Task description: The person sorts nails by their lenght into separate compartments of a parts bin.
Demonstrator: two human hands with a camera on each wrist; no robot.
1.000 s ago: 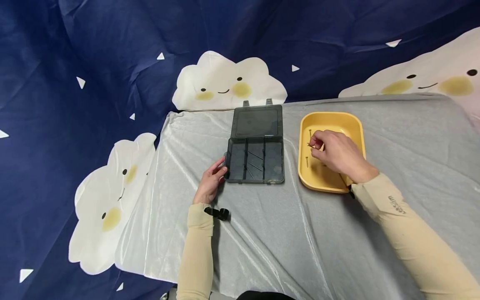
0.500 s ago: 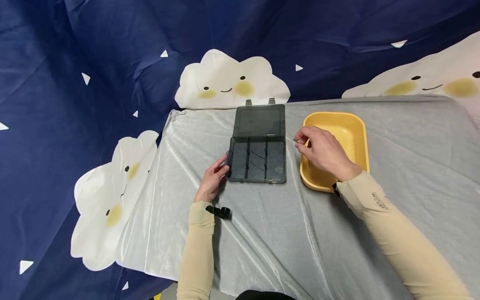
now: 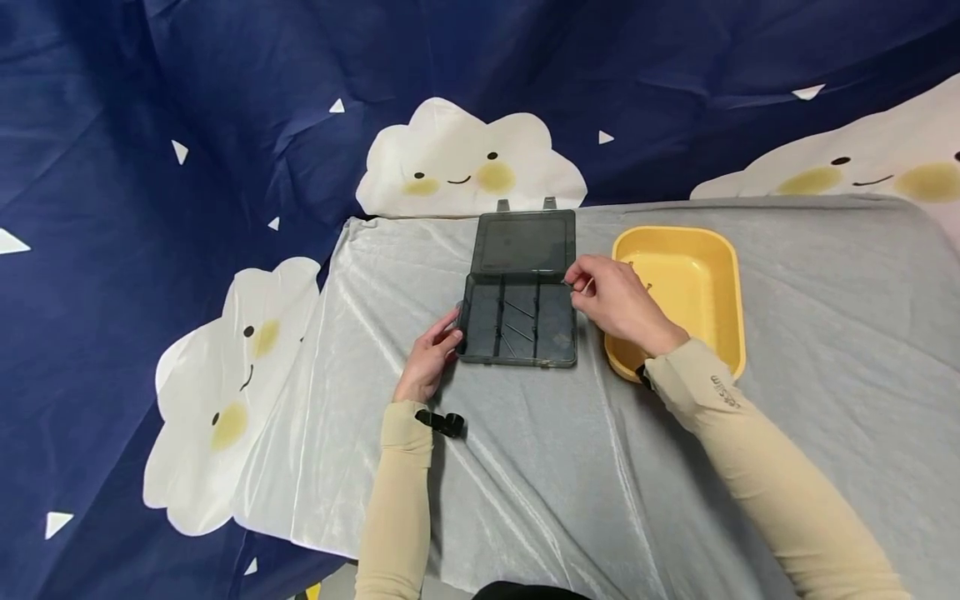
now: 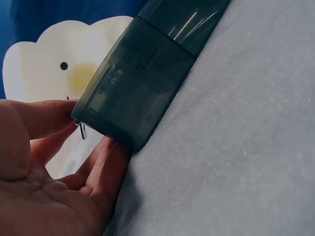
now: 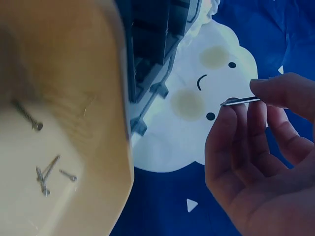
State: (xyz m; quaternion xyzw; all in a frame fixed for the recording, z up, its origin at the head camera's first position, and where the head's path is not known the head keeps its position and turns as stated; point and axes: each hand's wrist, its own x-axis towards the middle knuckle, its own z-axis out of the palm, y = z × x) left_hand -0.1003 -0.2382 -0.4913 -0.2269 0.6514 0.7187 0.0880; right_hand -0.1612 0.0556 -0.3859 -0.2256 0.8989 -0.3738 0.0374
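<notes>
My right hand (image 3: 611, 292) pinches a thin metal nail (image 5: 239, 101) between thumb and fingertips, over the far right corner of a dark see-through compartment box (image 3: 480, 337). The box lies with its lid (image 3: 525, 242) folded back. Several long nails (image 3: 519, 332) lie slanted in its middle compartment; something small and pale in the right one is too faint to make out. On the box's left side, my left hand (image 3: 429, 362) holds the edge, thumb and fingers against the rim and wall, as the left wrist view shows.
A yellow plastic bin (image 3: 737, 308) stands right of the box, under my right forearm. Inside it lie several loose screws (image 5: 47, 177). Grey cloth (image 3: 540, 467) with folds covers the table, and a blue curtain with cloud prints (image 3: 262, 100) hangs behind and at the left.
My right hand has come up from inside the yellow bin and moved left to the box's right edge, carrying the nail. The left hand stays on the box.
</notes>
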